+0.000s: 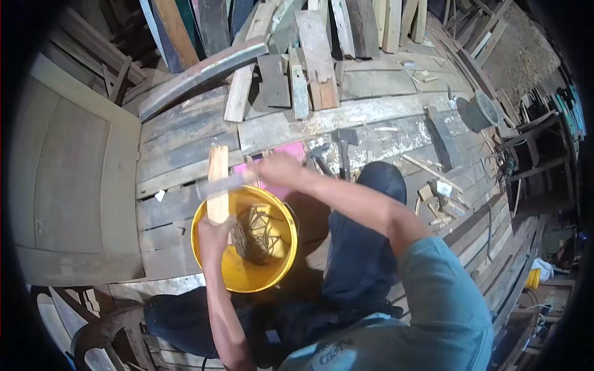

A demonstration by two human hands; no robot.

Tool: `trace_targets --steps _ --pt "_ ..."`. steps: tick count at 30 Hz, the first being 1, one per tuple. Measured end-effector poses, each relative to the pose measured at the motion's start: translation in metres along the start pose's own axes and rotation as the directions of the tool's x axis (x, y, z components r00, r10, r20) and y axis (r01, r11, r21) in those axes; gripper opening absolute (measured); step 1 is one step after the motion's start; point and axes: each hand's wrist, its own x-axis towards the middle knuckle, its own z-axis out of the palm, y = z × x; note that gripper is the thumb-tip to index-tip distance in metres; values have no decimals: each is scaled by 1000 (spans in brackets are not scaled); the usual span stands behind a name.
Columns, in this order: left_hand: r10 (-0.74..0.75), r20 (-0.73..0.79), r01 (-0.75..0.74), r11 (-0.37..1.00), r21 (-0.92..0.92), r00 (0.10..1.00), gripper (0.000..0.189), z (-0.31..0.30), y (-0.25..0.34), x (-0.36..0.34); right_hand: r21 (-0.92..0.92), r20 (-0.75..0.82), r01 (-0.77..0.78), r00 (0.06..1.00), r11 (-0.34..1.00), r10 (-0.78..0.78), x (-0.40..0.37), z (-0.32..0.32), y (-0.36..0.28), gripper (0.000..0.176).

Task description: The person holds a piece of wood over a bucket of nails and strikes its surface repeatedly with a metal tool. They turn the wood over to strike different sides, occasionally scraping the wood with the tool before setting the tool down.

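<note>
My left hand (215,238) grips the lower end of a pale wooden stick (218,164), which stands upright over the left rim of a yellow bucket (287,264). My right hand (275,171) is closed round the handle of a knife, the handle itself hidden in the fist. Its flat grey blade (229,185), smeared by motion, crosses the middle of the stick. Inside the bucket lies a heap of thin brown nail-like pieces (263,235). Behind the bucket, a pink sheet (289,153) lies on the planks.
An axe (344,142) and a hammer (319,157) lie on the plank floor beyond my bent knee. Boards (315,55) lean at the back. A wooden door panel (80,179) is on the left. Wood scraps (442,204) and a grey bucket (479,112) are to the right.
</note>
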Motion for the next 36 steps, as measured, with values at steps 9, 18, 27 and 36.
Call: trace_targets --steps 9,18,27,36 --pt "-181 77 188 977 -104 981 32 -5 11 3 221 -85 -457 871 862 484 11 -27 30 26" --pt "-252 -49 214 895 -392 966 44 2 54 -1 798 486 -523 852 -299 -193 1 -39 -10 36" --pt "-119 -69 40 730 -682 990 50 15 26 0 806 416 -475 879 -353 -233 -16 -42 -49 42" --pt "-57 20 49 582 -812 998 58 25 25 0 903 429 -429 903 27 -4 -14 -54 -77 44"
